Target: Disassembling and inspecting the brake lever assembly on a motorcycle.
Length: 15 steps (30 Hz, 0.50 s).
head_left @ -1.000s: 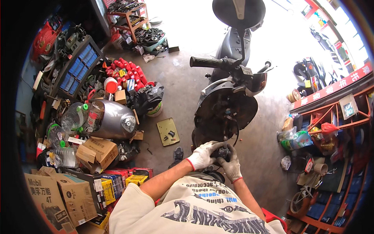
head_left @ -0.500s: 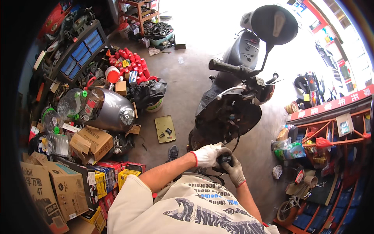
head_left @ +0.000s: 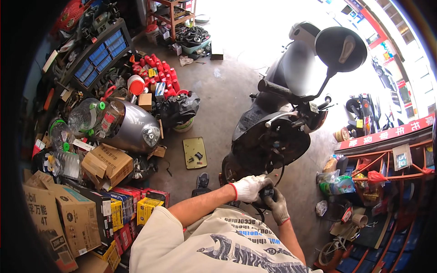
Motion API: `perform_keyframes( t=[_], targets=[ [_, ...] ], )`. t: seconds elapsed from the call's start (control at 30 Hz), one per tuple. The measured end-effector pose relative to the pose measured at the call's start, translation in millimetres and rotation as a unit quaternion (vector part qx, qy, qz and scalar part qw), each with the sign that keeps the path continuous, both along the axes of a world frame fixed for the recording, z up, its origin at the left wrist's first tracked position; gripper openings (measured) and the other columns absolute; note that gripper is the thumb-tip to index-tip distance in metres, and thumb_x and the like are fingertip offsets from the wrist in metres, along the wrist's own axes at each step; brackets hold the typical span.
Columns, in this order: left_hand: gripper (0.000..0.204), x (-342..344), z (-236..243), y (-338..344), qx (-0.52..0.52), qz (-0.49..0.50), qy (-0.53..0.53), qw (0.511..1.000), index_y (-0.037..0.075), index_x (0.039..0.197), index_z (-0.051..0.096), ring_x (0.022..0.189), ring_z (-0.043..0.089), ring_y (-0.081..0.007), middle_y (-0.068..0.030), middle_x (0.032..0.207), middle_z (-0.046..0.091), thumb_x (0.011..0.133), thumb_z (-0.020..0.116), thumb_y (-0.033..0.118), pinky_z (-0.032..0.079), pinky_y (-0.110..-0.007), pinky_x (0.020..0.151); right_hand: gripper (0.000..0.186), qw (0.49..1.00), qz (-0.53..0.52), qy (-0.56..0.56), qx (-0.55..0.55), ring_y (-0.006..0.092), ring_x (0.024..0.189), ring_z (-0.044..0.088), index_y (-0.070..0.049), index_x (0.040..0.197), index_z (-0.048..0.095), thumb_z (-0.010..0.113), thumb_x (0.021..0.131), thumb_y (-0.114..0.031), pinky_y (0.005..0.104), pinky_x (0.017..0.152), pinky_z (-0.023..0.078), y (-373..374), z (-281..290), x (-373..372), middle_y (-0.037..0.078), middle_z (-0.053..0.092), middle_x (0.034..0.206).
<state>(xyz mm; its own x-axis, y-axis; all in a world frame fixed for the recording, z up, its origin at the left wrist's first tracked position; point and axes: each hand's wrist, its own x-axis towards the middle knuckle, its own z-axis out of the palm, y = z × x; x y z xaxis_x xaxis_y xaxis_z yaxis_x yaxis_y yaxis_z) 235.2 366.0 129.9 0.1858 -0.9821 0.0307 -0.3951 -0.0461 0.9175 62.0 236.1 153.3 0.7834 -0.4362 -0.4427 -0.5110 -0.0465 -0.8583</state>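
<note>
Both my hands wear pale work gloves with dirty fingers. Close to my body, my left hand [head_left: 250, 188] is closed at the left and upper side of a small black part [head_left: 268, 193]. From the right, the fingers of my right hand [head_left: 279, 208] wrap round the same part. Its exact kind is hard to make out. A black cable [head_left: 283, 167] hangs from the front of a scooter [head_left: 268, 141] down to my hands. That scooter stands ahead with its front cover off, its inner black frame exposed and a round mirror [head_left: 340, 49] raised on the handlebar.
A yellowish tray [head_left: 195, 150] with small dark parts lies on the floor to the left. Beyond it are a grey headlight cover [head_left: 136, 129], red bottles [head_left: 159, 73] and cardboard boxes [head_left: 107, 166]. An orange shelf rack [head_left: 387, 157] stands at the right.
My view has shifted, so the scooter appears farther right and lower. My hands stay on the black part, which has tilted a little between them.
</note>
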Motion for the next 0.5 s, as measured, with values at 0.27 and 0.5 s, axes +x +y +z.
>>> perform_keyframes(
  t=[0.27,0.5],
  targets=[
    [0.058,-5.2,-5.7,0.4,-0.001,0.004,0.017,1.0,0.005,0.125,0.06,0.112,0.062,-0.0385,-0.0181,0.117,0.063,0.072,0.08,0.017,0.051,-0.045,0.096,0.06,1.0,-0.028,0.006,0.013,0.0199,0.109,0.065,0.003,0.133,0.059,0.074,0.086,-0.032,0.0341,0.097,0.051,4.1,-9.0,-6.3,0.013,0.069,0.118],
    [0.059,-5.0,-2.7,3.5,0.01,0.006,0.016,1.0,0.006,0.128,0.06,0.114,0.061,-0.0386,-0.0181,0.119,0.063,0.073,0.078,0.017,0.05,-0.045,0.098,0.06,0.999,-0.029,0.014,0.03,0.0203,0.11,0.065,0.003,0.133,0.059,0.073,0.087,-0.032,0.0343,0.098,0.051,0.9,-14.8,-7.9,0.013,0.068,0.12]
  ],
)
